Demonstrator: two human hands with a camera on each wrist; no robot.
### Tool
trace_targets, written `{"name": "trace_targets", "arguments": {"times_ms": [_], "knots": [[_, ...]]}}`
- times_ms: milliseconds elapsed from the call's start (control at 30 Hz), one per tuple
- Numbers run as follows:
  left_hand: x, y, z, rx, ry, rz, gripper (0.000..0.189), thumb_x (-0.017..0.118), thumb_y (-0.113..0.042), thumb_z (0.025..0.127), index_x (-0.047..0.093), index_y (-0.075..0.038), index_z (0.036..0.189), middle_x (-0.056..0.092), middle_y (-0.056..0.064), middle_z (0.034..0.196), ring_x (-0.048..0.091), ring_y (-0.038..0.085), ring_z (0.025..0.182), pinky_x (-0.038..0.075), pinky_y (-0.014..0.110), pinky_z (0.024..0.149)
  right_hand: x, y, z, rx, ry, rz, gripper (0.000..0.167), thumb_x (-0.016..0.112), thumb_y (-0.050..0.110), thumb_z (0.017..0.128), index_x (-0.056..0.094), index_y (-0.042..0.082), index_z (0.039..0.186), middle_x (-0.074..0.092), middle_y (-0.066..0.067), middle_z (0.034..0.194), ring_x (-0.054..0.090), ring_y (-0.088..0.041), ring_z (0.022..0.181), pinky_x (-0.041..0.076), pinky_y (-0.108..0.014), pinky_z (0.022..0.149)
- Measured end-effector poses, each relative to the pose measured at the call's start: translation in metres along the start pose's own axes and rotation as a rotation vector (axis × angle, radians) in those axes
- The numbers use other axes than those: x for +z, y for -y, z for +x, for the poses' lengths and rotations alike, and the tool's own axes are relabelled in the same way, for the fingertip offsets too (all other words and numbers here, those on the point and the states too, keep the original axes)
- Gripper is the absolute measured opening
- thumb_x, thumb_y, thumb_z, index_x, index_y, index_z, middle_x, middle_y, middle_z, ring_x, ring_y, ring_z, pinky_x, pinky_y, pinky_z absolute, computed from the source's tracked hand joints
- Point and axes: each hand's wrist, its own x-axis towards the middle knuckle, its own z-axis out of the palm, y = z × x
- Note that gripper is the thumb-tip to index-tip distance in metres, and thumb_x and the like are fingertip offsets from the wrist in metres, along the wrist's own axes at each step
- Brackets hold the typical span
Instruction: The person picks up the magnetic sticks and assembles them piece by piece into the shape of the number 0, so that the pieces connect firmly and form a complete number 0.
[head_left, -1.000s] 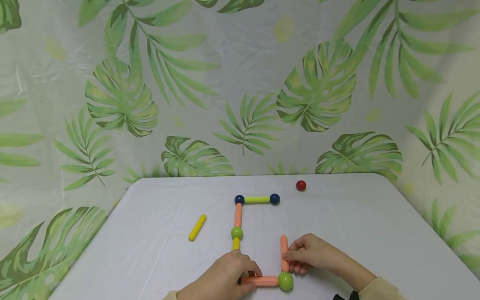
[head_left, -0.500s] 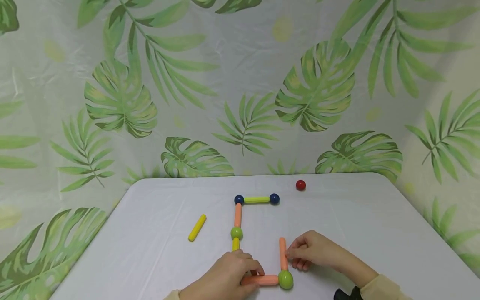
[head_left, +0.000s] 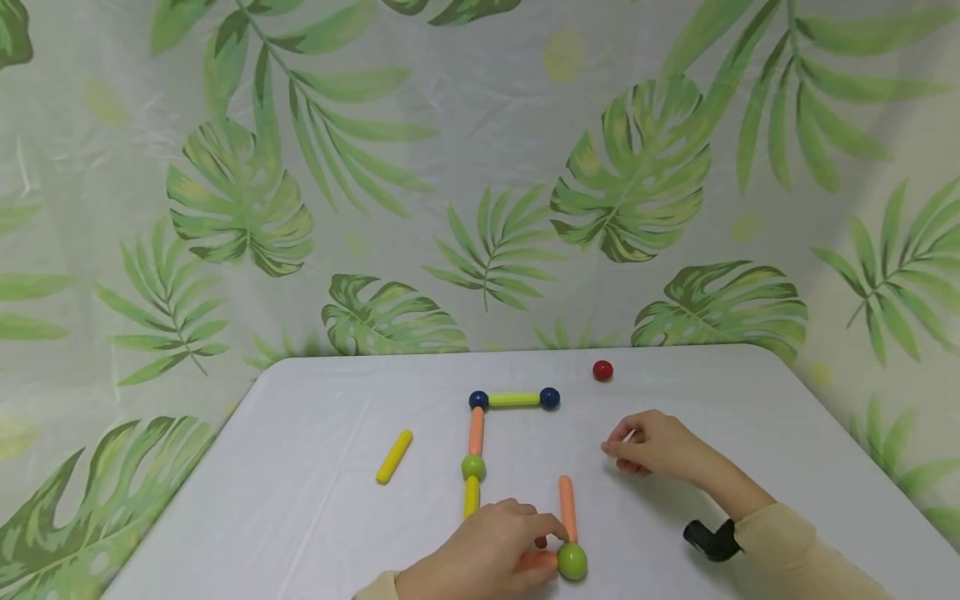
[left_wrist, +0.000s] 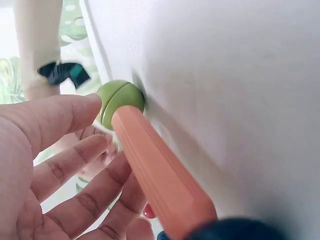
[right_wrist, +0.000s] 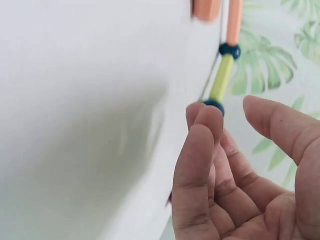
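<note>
My left hand [head_left: 483,550] is over the near orange rod [left_wrist: 160,170], thumb and forefinger reaching toward the green ball [head_left: 572,562] at its end. In the left wrist view its fingers are spread loosely beside the rod, and the thumb tip overlaps the ball's edge. A dark blue ball [left_wrist: 240,231] is at the rod's other end, hidden by the hand in the head view. From the green ball a second orange rod [head_left: 567,508] points away from me. My right hand [head_left: 660,446] holds nothing, its fingers loosely bent above the table to the right.
A yellow rod [head_left: 471,497], green ball [head_left: 473,467], orange rod [head_left: 477,432], navy ball [head_left: 478,401], lime rod [head_left: 514,400] and another navy ball [head_left: 550,398] form a bent chain. A loose yellow rod [head_left: 394,457] lies left; a red ball [head_left: 602,371] sits near the back edge.
My right hand has let go of the far-pointing orange rod and moved right and away from me. My left hand has shifted right along the near orange rod toward the green ball.
</note>
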Motion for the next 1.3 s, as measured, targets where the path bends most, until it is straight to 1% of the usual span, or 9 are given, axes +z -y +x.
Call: {"name": "trace_targets", "arguments": {"times_ms": [167, 333, 467, 600, 667, 867, 967, 1067, 1300], "knots": [[0.005, -0.002, 0.007, -0.007, 0.040, -0.050, 0.028, 0.079, -0.026, 0.099, 0.075, -0.028, 0.127, 0.059, -0.020, 0.082, 0.047, -0.006, 0.075, 0.043, 0.012, 0.069, -0.027, -0.004, 0.018, -0.016, -0.056, -0.030, 0.030, 0.073, 0.031, 0.103, 0.071, 0.001, 0.108, 0.075, -0.009, 0.084, 0.070, -0.019, 0.075, 0.062, -0.035, 0.070], [0.009, -0.001, 0.010, 0.019, 0.041, -0.067, 0.030, 0.077, -0.027, 0.101, 0.075, -0.026, 0.131, 0.071, -0.021, 0.099, 0.050, -0.007, 0.083, 0.044, 0.011, 0.076, -0.042, -0.009, 0.043, -0.016, -0.112, -0.102, 0.038, 0.072, 0.032, 0.103, 0.067, 0.001, 0.122, 0.074, -0.013, 0.093, 0.071, -0.023, 0.081, 0.056, -0.034, 0.071], [0.012, 0.000, 0.011, 0.028, 0.050, -0.063, 0.035, 0.077, -0.028, 0.101, 0.073, -0.026, 0.136, 0.070, -0.021, 0.100, 0.050, -0.008, 0.082, 0.044, 0.011, 0.075, -0.047, -0.014, 0.066, -0.032, -0.160, -0.190, 0.048, 0.072, 0.031, 0.102, 0.062, -0.002, 0.135, 0.073, -0.021, 0.108, 0.069, -0.028, 0.089, 0.053, -0.038, 0.074], [0.014, -0.001, 0.012, 0.033, 0.052, -0.052, 0.037, 0.077, -0.027, 0.101, 0.073, -0.026, 0.138, 0.062, -0.019, 0.088, 0.047, -0.007, 0.075, 0.042, 0.010, 0.069, -0.048, -0.015, 0.084, -0.050, -0.184, -0.241, 0.058, 0.071, 0.031, 0.102, 0.054, -0.002, 0.147, 0.067, -0.032, 0.125, 0.068, -0.041, 0.103, 0.057, -0.051, 0.087], [0.015, -0.002, 0.013, 0.036, 0.050, -0.051, 0.034, 0.077, -0.027, 0.102, 0.074, -0.026, 0.136, 0.063, -0.019, 0.089, 0.047, -0.007, 0.075, 0.042, 0.010, 0.069, -0.048, -0.015, 0.091, -0.048, -0.188, -0.247, 0.062, 0.070, 0.031, 0.103, 0.050, -0.002, 0.152, 0.063, -0.036, 0.132, 0.065, -0.047, 0.111, 0.056, -0.058, 0.093], [0.017, -0.005, 0.015, 0.021, 0.060, -0.060, 0.030, 0.076, -0.028, 0.102, 0.077, -0.026, 0.132, 0.068, -0.019, 0.094, 0.048, -0.008, 0.077, 0.043, 0.009, 0.071, -0.046, -0.021, 0.110, -0.055, -0.185, -0.279, 0.063, 0.069, 0.027, 0.104, 0.047, -0.003, 0.155, 0.058, -0.040, 0.141, 0.060, -0.054, 0.125, 0.053, -0.065, 0.101], [0.017, -0.005, 0.016, 0.001, 0.069, -0.072, 0.029, 0.077, -0.029, 0.101, 0.077, -0.026, 0.131, 0.066, -0.020, 0.092, 0.049, -0.007, 0.076, 0.043, 0.010, 0.070, -0.043, -0.025, 0.118, -0.076, -0.196, -0.290, 0.058, 0.069, 0.024, 0.104, 0.052, -0.004, 0.151, 0.061, -0.040, 0.137, 0.063, -0.052, 0.121, 0.054, -0.063, 0.098], [0.018, -0.006, 0.016, -0.013, 0.070, -0.082, 0.029, 0.078, -0.029, 0.101, 0.078, -0.026, 0.129, 0.067, -0.020, 0.092, 0.049, -0.007, 0.076, 0.044, 0.011, 0.070, -0.040, -0.027, 0.121, -0.097, -0.209, -0.297, 0.050, 0.071, 0.020, 0.102, 0.058, -0.005, 0.144, 0.065, -0.036, 0.127, 0.066, -0.045, 0.108, 0.057, -0.055, 0.089], [0.018, -0.007, 0.016, -0.048, 0.082, -0.106, 0.029, 0.079, -0.030, 0.100, 0.078, -0.028, 0.129, 0.065, -0.021, 0.088, 0.050, -0.007, 0.075, 0.044, 0.012, 0.069, -0.035, -0.027, 0.119, -0.095, -0.228, -0.277, 0.035, 0.076, 0.015, 0.099, 0.065, -0.003, 0.128, 0.069, -0.025, 0.109, 0.064, -0.030, 0.087, 0.054, -0.039, 0.075]]}}
